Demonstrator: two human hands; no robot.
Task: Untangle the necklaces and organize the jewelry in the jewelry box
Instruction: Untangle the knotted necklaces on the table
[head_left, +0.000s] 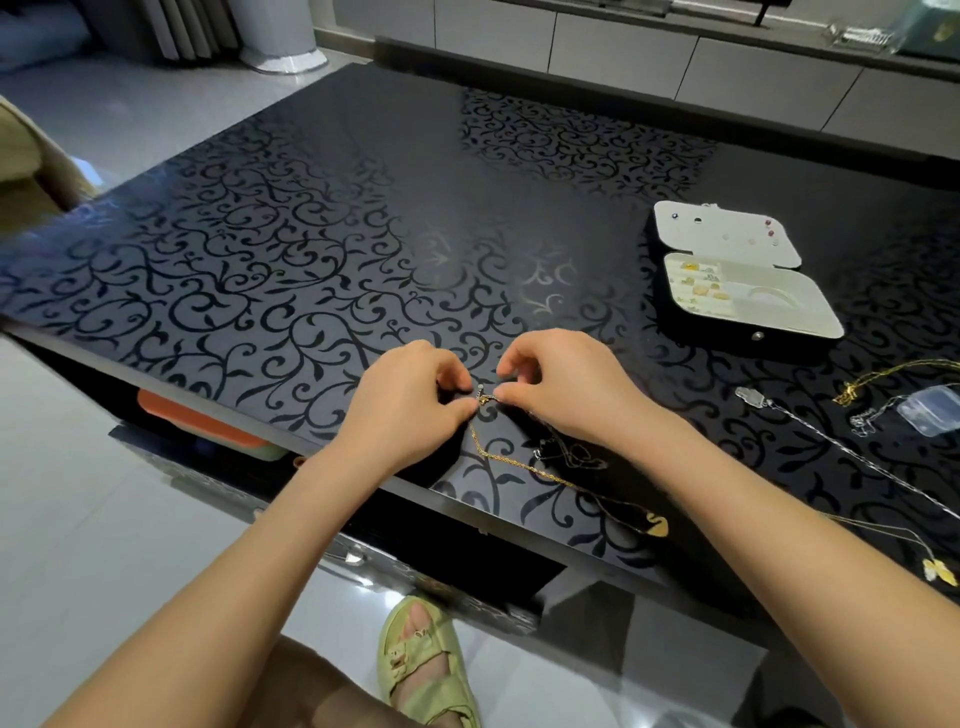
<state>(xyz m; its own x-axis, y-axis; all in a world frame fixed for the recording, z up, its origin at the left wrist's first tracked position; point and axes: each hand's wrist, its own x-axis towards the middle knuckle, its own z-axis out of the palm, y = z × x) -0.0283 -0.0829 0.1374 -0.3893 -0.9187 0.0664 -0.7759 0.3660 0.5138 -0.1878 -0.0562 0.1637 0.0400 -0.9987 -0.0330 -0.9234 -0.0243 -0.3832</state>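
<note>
My left hand (410, 400) and my right hand (561, 384) meet over the near edge of the black patterned table (311, 234). Both pinch the tangled end of a thin gold necklace (519, 465) between fingertips. Its chain trails toward me and right, ending in a gold pendant (658, 526). A dark thin chain (569, 457) lies knotted beside it under my right wrist. The open jewelry box (727, 244) sits at the right, its cream lid holding earrings and its tray holding small gold pieces.
More necklaces lie at the far right: a silver chain (831, 441), a gold one (878, 376) and a thin chain with a yellow pendant (940, 571). A small clear plastic bag (930, 413) rests there. An orange box (197, 421) sits under the table. My sandalled foot (426, 660) is below.
</note>
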